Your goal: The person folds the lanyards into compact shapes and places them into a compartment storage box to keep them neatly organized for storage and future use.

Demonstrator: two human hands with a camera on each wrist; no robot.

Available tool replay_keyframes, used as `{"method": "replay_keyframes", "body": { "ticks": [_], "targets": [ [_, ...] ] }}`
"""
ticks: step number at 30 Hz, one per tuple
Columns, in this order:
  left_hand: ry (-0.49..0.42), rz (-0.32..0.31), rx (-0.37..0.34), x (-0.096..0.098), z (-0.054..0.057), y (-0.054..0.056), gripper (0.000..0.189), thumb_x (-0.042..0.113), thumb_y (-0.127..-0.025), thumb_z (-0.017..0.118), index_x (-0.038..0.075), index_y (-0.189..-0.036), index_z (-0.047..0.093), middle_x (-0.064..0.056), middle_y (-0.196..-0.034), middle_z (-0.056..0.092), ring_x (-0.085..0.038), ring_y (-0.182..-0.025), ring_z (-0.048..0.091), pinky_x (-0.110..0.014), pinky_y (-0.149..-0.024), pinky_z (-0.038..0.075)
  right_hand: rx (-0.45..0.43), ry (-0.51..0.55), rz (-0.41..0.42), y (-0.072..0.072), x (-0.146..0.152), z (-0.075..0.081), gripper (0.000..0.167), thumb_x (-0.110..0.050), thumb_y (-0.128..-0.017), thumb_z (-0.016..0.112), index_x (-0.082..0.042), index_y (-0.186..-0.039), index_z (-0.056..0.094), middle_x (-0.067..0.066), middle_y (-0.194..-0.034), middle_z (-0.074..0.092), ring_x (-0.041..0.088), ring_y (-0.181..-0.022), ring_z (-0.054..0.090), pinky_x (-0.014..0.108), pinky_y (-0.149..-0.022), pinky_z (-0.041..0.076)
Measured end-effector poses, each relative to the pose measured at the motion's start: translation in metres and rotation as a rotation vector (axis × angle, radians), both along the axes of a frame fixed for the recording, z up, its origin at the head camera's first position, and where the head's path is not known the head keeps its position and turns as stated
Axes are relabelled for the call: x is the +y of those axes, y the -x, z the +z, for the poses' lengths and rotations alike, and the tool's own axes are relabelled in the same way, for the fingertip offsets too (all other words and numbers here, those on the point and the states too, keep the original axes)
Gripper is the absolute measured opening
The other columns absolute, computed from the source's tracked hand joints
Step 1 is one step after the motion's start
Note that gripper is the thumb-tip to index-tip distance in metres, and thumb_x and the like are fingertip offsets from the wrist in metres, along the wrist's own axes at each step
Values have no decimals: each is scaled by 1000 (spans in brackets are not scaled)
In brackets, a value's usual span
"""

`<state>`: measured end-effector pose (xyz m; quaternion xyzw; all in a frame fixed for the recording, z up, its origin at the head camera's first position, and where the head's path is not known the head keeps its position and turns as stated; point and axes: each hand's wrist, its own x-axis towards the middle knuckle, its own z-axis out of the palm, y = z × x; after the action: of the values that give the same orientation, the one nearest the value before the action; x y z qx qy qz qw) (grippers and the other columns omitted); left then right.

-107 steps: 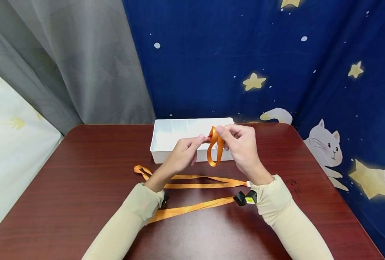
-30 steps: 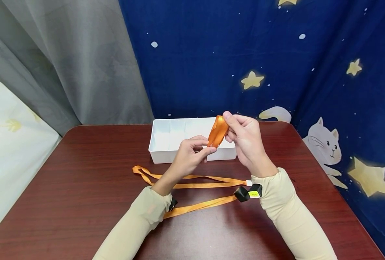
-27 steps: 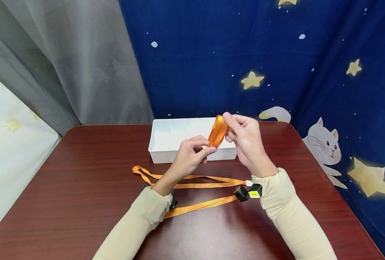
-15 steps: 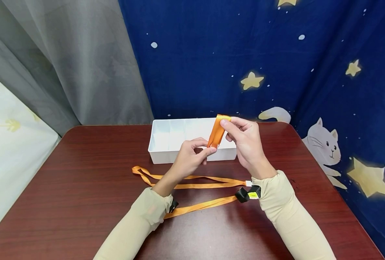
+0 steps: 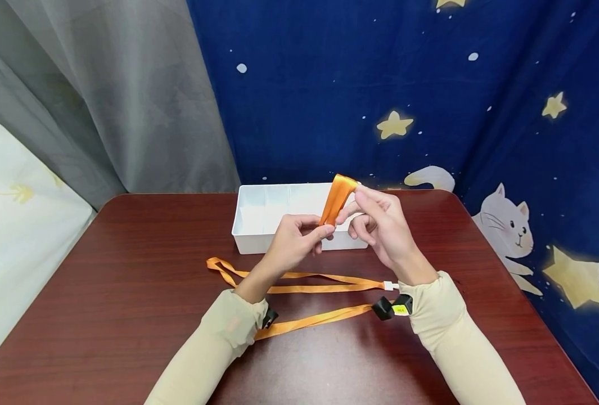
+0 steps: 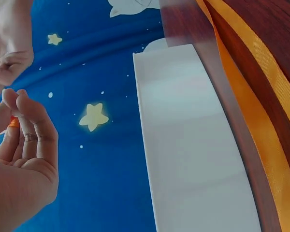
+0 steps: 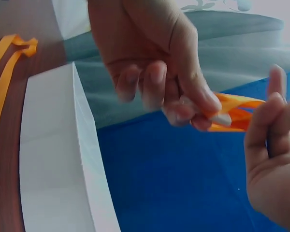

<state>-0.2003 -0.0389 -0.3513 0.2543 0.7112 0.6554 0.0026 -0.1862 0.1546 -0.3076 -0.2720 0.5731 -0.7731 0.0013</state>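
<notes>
An orange lanyard (image 5: pixel 337 199), folded into a short flat bundle, is held up in front of the white box (image 5: pixel 259 243). My left hand (image 5: pixel 291 239) pinches its lower end between thumb and fingers; in the right wrist view a white piece shows at the left thumb (image 7: pixel 203 92). My right hand (image 5: pixel 387 228) has thumb and forefinger at the bundle's upper end, where the strap bends towards them, and another finger lies along its side. The right wrist view shows orange loops (image 7: pixel 237 104) between both hands.
Two more orange lanyards lie on the dark red table (image 5: pixel 142 298): one (image 5: pixel 324 288) with a white clip (image 5: pixel 390 286), another (image 5: pixel 314 320) nearer, partly behind the wrists. The white box has dividers and stands at the back edge, before a blue curtain (image 5: pixel 299 112).
The open hanging loop of 3.6 seconds ago is now a flat folded bundle. The right fingers have shifted at its upper end and spread; the left hand keeps its pinch.
</notes>
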Motion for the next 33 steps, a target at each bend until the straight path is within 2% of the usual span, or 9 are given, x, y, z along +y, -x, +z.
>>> {"method": "replay_keyframes", "body": {
  "ticks": [3,5,14,19,22,25,30,31,33],
  "targets": [
    [-5,0,0,-2,1,0,16,10,-95,67,-6,-94,72,-5,-67,63,-16,-50,54,-26,-46,44,46,-60,61,-1,3,0,53,-27,-106,48,7,-146,40,10,-91,75,17,-36,40,27,-53,48],
    [-8,1,7,-3,1,1,15,10,-95,67,-5,-93,72,-5,-64,62,-16,-50,54,-25,-45,41,77,-83,76,-1,4,1,58,-29,-106,47,5,-150,34,13,-100,75,19,-36,44,29,-55,49],
    [-30,-3,19,-1,5,-1,16,10,-96,67,-5,-93,72,-4,-64,62,-16,-49,53,-25,-45,41,109,-24,182,-1,9,1,60,-37,-108,37,2,-153,30,15,-126,66,19,-44,56,33,-64,53],
    [-30,26,38,-1,6,-2,16,10,-96,67,-4,-94,72,-5,-63,62,-32,-49,52,-25,-44,39,132,-20,213,0,10,2,58,-38,-109,34,-3,-155,29,17,-135,60,22,-51,63,35,-66,49],
    [-25,46,60,-1,7,-2,16,13,-96,67,-2,-91,73,-8,-61,60,-33,-49,51,-25,-44,38,173,-51,203,0,10,2,60,-39,-108,36,-4,-156,27,17,-140,56,24,-54,65,35,-73,48],
    [-20,61,71,-2,9,-2,19,16,-96,67,0,-88,73,-9,-60,59,-24,-48,52,-25,-44,38,231,-100,162,0,10,0,62,-39,-107,40,-3,-156,27,17,-142,55,27,-55,66,35,-81,48],
    [-20,69,31,-3,10,-3,20,17,-96,68,0,-89,73,-6,-63,59,-17,-49,52,-25,-44,37,345,-206,54,-1,9,-5,58,-31,-106,47,-1,-153,34,18,-141,55,30,-56,66,36,-98,45],
    [-18,69,22,-3,11,-4,20,17,-96,68,0,-90,73,-5,-63,59,-17,-49,53,-25,-44,36,361,-228,35,-2,8,-6,57,-31,-106,48,-2,-153,35,18,-141,55,30,-57,66,35,-98,45],
    [-20,65,-4,-4,12,-4,19,17,-96,67,-1,-91,73,-4,-64,60,-16,-49,53,-24,-45,36,389,-280,-2,-3,9,-8,56,-32,-105,51,-5,-153,37,17,-142,54,29,-59,67,28,-85,50]
  ]
}}
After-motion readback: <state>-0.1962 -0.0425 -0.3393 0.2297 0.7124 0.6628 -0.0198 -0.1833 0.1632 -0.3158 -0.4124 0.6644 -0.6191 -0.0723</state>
